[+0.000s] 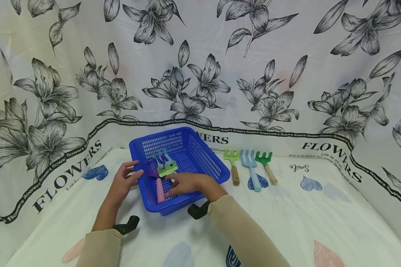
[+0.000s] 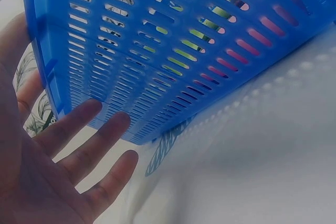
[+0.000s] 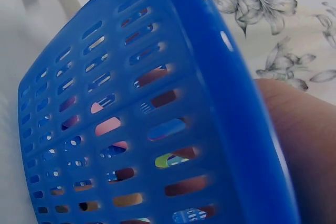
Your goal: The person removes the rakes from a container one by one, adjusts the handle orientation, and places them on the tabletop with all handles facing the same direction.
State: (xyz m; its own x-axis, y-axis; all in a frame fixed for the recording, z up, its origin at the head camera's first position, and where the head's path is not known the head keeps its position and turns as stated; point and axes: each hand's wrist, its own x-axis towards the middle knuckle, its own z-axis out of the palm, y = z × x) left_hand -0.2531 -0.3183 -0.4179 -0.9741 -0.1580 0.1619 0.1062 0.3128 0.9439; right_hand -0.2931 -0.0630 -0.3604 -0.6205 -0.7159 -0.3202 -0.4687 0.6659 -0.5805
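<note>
A blue plastic basket point(image 1: 205, 157) with slotted walls holds several small garden tools. Among them are a yellow-green fork head point(image 1: 167, 169), light blue tines point(image 1: 159, 158), a purple tool head point(image 1: 152, 168) and a pink handle point(image 1: 160, 191). My left hand point(image 1: 123, 178) holds the basket's left rim, thumb over the edge; in the left wrist view, three fingers spread against the outer wall. Over the near rim, my right hand point(image 1: 187, 183) reaches into the basket, fingers apart beside the pink handle and just below the yellow-green fork. The basket wall hides most of it in the right wrist view.
Right of the basket, three hand forks lie side by side: a light green one point(image 1: 234, 167) with a brown handle, a light blue one point(image 1: 250, 168) and a dark green one point(image 1: 266, 167) with a tan handle. A flower-printed curtain point(image 1: 194, 92) stands behind the white cloth point(image 1: 307, 222).
</note>
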